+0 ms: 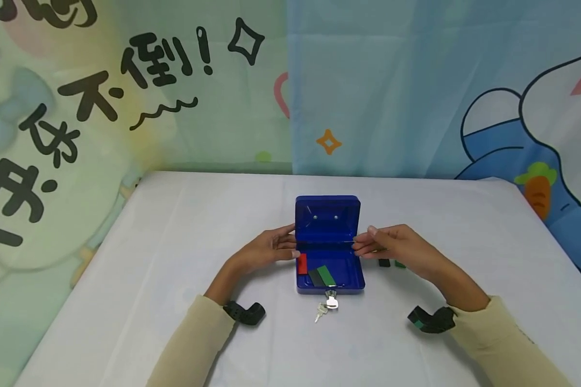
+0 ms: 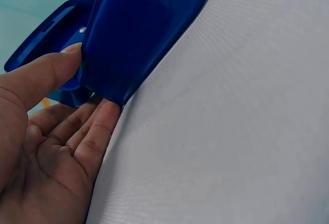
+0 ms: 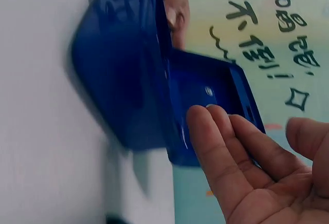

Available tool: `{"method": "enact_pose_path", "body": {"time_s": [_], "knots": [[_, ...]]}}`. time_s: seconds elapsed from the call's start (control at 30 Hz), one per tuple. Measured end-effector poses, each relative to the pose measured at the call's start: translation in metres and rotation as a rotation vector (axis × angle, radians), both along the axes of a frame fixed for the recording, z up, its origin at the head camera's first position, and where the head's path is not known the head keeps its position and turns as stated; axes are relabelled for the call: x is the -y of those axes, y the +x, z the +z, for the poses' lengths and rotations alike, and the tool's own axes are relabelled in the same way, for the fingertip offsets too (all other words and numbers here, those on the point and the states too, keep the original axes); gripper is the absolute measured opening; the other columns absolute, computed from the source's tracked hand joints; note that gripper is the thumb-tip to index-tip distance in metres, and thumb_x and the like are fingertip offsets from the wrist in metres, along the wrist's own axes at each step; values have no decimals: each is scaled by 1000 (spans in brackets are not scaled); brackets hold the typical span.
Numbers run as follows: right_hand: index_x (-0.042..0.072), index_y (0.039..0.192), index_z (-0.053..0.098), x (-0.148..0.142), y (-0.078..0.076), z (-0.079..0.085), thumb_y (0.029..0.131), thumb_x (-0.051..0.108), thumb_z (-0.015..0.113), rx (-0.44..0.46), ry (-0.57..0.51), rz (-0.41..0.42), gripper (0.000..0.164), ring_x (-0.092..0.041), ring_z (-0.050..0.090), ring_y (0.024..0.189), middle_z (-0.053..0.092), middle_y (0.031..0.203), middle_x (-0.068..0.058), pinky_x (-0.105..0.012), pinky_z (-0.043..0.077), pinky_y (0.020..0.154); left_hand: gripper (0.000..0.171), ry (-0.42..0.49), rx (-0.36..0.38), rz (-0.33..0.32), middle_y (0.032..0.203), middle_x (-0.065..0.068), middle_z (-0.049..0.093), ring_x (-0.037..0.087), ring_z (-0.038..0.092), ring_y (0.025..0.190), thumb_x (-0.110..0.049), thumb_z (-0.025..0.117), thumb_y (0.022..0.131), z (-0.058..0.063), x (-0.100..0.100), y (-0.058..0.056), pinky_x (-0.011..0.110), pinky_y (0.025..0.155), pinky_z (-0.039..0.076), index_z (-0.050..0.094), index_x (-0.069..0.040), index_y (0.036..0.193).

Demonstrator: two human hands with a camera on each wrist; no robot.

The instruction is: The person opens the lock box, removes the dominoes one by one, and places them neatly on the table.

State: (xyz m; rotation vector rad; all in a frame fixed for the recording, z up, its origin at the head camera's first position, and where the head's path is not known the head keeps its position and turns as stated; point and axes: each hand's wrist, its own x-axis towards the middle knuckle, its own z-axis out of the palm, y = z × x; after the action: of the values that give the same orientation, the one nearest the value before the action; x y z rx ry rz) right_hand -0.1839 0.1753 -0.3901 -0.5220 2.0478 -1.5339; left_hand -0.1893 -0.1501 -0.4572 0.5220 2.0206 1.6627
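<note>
A blue cash box [image 1: 349, 271] stands with its lid [image 1: 327, 226] raised. Inside lie a red piece [image 1: 302, 264], a dark piece [image 1: 316, 278] and a green piece [image 1: 326, 276]. At the front edge is a silver lock [image 1: 331, 301], with keys [image 1: 321, 310] beside it. My left hand [image 1: 273, 246] holds the box's back left corner, thumb at the rim and fingertips passing behind, partly hidden. At the right side, near the hinge, my right hand [image 1: 389, 244] has its fingers extended towards the lid; whether they touch it I cannot tell.
On the white-covered table [image 1: 174, 290], a black piece [image 1: 384, 263] and a green piece [image 1: 399, 264] lie right of the box, partly under my right hand. A printed curtain [image 1: 368, 97] stands behind the table's back edge. Each wrist wears a black camera mount.
</note>
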Motion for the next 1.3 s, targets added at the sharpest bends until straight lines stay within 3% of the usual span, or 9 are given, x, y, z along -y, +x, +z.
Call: {"method": "enact_pose_path", "body": {"time_s": [0.2, 0.3, 0.47, 0.73, 1.3], "knots": [[-18, 131, 48, 24, 5, -5, 109, 38, 22, 110, -106, 97, 66, -37, 59, 114, 57, 126, -30, -35, 49, 93, 76, 1, 3, 6, 137, 10, 54, 20, 51, 126, -17, 68, 92, 0, -2, 1, 33, 104, 41, 26, -9, 154], [-19, 132, 46, 30, 7, -6, 108, 39, 21, 128, -113, 116, 68, -39, 58, 115, 57, 126, -30, -34, 49, 94, 76, -2, 4, 6, 137, 10, 55, 20, 51, 126, -18, 69, 92, 2, -3, 2, 34, 104, 41, 26, -10, 154], [-19, 133, 45, 38, 7, -7, 107, 41, 28, 161, -67, 122, 68, -39, 57, 117, 57, 127, -29, -35, 48, 95, 75, 4, 17, 11, 137, 11, 55, 20, 51, 126, -17, 68, 92, 3, -3, 3, 34, 104, 41, 26, -10, 154], [-18, 133, 46, 43, 6, -6, 107, 43, 27, 180, -8, 141, 69, -39, 55, 119, 53, 133, -28, -38, 47, 97, 73, 13, 24, -5, 138, 12, 53, 21, 50, 127, -15, 67, 93, 3, -3, 2, 34, 105, 39, 26, -11, 154], [-13, 131, 53, 57, 6, -6, 107, 36, 35, 134, 151, 89, 57, -34, 59, 114, 57, 129, -24, -40, 49, 95, 75, 16, 19, 0, 138, 11, 54, 20, 51, 127, -15, 68, 93, 3, -4, 3, 33, 104, 40, 25, -11, 155]]}}
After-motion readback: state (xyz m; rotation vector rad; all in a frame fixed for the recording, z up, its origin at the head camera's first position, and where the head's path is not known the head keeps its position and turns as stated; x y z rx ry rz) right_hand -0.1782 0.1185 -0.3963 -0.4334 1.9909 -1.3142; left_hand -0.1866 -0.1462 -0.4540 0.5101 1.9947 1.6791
